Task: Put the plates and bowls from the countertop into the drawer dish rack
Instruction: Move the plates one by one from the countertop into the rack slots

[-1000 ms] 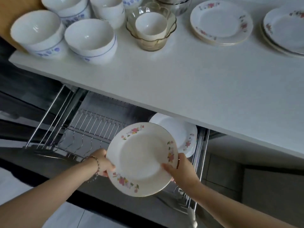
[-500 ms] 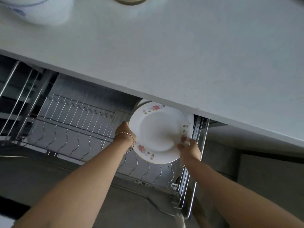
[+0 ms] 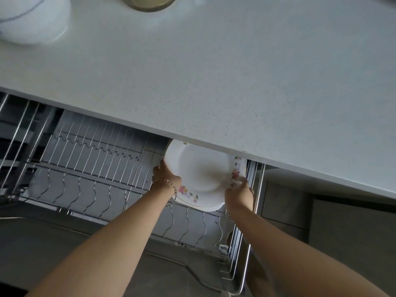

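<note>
A white plate with pink flowers on its rim (image 3: 201, 174) stands on edge at the far right end of the wire dish rack (image 3: 96, 174) in the open drawer. Its top is hidden under the countertop (image 3: 214, 78). My left hand (image 3: 166, 174) grips the plate's left rim; a bead bracelet circles that wrist. My right hand (image 3: 239, 192) holds the lower right rim. Another plate sits just behind it, only its edge showing.
A white bowl with a blue line (image 3: 32, 18) and a glass bowl (image 3: 150, 3) sit at the counter's far edge, cut off by the frame. The rack's wire slots to the left hold nothing. The drawer's metal side rail (image 3: 250, 211) runs along the right.
Both hands carried the plate away from me and down into the rack's right end, partly under the counter edge. The view tilted down, so most countertop dishes left the frame.
</note>
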### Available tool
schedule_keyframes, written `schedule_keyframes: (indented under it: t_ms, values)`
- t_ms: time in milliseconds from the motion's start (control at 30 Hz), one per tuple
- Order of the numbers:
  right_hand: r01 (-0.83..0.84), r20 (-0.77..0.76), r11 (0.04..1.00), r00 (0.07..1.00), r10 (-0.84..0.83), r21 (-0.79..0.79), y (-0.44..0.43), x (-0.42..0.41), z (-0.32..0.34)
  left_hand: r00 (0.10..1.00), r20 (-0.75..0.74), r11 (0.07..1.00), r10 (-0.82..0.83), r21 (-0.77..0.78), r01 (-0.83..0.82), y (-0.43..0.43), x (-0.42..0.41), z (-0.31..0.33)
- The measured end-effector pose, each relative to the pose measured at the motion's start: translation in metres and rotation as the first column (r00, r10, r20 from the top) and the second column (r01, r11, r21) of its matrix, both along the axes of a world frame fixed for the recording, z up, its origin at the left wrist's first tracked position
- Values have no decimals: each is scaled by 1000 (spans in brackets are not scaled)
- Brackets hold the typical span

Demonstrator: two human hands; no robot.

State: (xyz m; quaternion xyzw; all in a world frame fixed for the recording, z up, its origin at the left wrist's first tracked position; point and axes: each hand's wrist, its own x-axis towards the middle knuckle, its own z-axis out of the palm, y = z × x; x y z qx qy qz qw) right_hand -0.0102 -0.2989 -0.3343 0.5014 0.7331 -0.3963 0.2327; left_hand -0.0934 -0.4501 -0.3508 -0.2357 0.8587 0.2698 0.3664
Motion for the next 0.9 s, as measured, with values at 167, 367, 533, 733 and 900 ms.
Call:
schedule_keyframes:
  t_ms: [167, 367, 533, 733, 900]
  values:
    - [-247, 136, 965, 957, 258, -88, 5, 6, 20, 974, 53, 973, -220, -56, 223, 3, 14, 30]
    - [-636, 64, 739, 747, 662, -220, 19, 5, 98, 819, 7, 810, -574, 145, 567, 26, 14, 130]
    - [-726, -81, 663, 683, 725, -184, 59, -21, 191, 891, -157, 836, -426, 309, 454, 65, -13, 209]
    - [-618, -247, 783, 750, 614, 70, 147, -98, 255, 914, -361, 903, -183, 306, 302, 142, -80, 262]
    - [-608, -294, 774, 718, 631, 177, 227, -185, 261, 934, -335, 922, 125, 387, 15, 214, -142, 269]
